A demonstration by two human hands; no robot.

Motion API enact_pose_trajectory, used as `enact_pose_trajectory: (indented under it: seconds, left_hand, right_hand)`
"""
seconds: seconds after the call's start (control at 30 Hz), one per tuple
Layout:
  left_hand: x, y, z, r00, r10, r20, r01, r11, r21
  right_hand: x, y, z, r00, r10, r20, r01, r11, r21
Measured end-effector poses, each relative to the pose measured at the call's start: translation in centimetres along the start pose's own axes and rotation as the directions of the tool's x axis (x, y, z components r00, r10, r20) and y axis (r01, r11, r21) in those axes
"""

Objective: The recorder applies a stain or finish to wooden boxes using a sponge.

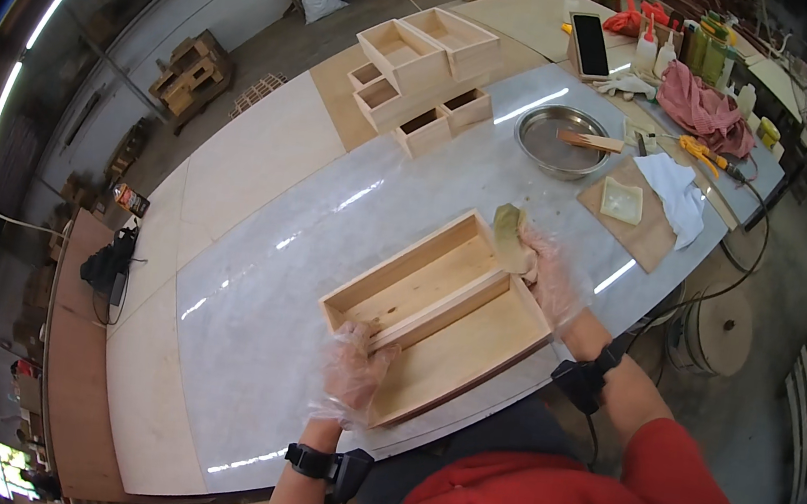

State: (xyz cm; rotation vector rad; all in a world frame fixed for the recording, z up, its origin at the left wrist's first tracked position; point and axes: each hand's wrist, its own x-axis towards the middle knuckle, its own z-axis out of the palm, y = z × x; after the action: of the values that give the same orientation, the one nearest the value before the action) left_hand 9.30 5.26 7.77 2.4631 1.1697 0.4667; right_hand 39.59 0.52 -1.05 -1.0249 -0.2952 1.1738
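A shallow wooden box (439, 294) with a long divider lies tilted across the near edge of the table, its two compartments facing up. My left hand (350, 374), in a clear plastic glove, grips the box's left end where the divider meets the wall. At the far right end, my gloved right hand (554, 276) closes on a limp olive and beige rag (512, 237). The rag rests against the box's end wall by the divider. The right fingertips are partly hidden by the rag.
Several unpainted wooden boxes (426, 53) are stacked at the back. To the right are a metal basin (548, 159) with a flat brush (593, 141), a small square dish (621, 200) on a brown sheet, a white cloth (674, 197), a propped phone (590, 43) and bottles (647, 52).
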Motion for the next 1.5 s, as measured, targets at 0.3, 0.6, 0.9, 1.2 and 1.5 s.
enact_pose_trajectory:
  seconds: [0.3,0.6,0.9,1.2,1.5]
  left_hand:
    - [1.0,0.6,-0.5,0.993,-0.068,0.101,0.056,0.991,0.123]
    - [-0.8,-1.6,0.2,0.998,-0.061,0.021,0.061,0.998,0.002]
    - [-0.9,-1.3,1.2,0.994,-0.002,-0.112,0.003,1.000,0.011]
    - [-1.2,-0.7,0.9,0.993,0.003,-0.122,0.008,0.996,0.090]
    - [-1.7,-2.1,1.3,0.988,0.077,-0.136,-0.078,0.997,0.000]
  right_hand:
    - [-0.6,-0.9,0.6,0.996,0.022,0.088,-0.043,0.970,0.240]
    - [0.9,-13.4,-0.5,0.879,-0.472,0.070,0.352,0.541,-0.764]
    - [8.7,-16.6,-3.0,0.870,-0.279,0.408,0.086,-0.728,-0.680]
    - [10.8,-16.2,-2.8,0.936,-0.201,0.290,0.076,-0.689,-0.721]
    - [7.8,-16.2,-3.1,0.802,-0.308,0.513,0.125,-0.752,-0.647]
